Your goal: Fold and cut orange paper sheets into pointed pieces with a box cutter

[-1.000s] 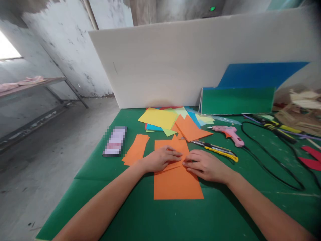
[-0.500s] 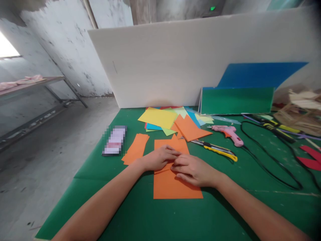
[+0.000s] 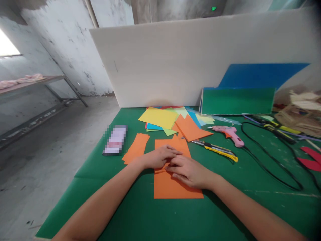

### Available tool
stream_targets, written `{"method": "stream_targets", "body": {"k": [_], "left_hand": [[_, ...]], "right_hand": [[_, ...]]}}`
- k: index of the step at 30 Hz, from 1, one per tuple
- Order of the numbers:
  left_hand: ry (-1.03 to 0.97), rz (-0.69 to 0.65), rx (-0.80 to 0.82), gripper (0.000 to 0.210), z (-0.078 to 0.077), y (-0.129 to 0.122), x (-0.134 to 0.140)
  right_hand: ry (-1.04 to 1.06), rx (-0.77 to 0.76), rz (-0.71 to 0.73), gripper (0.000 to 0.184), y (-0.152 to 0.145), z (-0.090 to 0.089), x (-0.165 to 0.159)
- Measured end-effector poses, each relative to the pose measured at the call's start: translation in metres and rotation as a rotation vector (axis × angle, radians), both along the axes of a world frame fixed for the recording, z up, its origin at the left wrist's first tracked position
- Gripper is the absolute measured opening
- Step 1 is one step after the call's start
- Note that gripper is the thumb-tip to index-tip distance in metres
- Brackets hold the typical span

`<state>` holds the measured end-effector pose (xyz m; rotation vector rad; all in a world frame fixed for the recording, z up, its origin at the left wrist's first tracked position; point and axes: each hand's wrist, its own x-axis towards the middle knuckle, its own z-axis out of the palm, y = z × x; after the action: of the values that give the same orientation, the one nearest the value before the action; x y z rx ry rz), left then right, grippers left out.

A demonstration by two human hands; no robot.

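Observation:
Flat on the green tabletop lies an orange sheet of paper [image 3: 175,190], with another orange layer or folded flap [image 3: 163,145] across its upper part; a crease or edge runs under my fingers. My left hand [image 3: 160,157] rests on that upper layer, fingers stretched to the right and lying flat. Close against it, my right hand [image 3: 185,170] presses on the paper near the edge, its fingers extended and slightly apart. The fingertips of both hands nearly meet, and the paper just beneath them is hidden. Cut orange pieces [image 3: 137,147] lie left of my left hand.
Beyond the sheet are folded orange paper [image 3: 192,129] and a yellow sheet [image 3: 157,116] on coloured papers. To the right lie a yellow utility knife [image 3: 220,153] and a pink glue gun [image 3: 229,133] with a black cord. A blurred phone [image 3: 115,140] is at left.
My right hand has slid slightly to the left along the paper, its fingertips now closer under my left hand. My left hand and the sheet stay nearly in place.

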<state>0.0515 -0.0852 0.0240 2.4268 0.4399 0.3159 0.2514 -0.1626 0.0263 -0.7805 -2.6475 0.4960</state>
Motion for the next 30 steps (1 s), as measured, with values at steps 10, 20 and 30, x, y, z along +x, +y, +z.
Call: {"method": "stream_targets", "body": {"k": [10, 20, 30], "left_hand": [[0.064, 0.009, -0.037, 0.038, 0.0, 0.006, 0.0], [0.077, 0.004, -0.071, 0.039, 0.006, 0.005, 0.002], [0.061, -0.013, -0.05, 0.04, 0.006, 0.005, 0.0]], "right_hand": [[-0.002, 0.054, 0.022, 0.03, -0.004, 0.003, -0.012], [-0.023, 0.016, -0.037, 0.033, -0.011, 0.005, -0.027], [0.029, -0.05, -0.067, 0.032, -0.012, 0.003, -0.022]]}}
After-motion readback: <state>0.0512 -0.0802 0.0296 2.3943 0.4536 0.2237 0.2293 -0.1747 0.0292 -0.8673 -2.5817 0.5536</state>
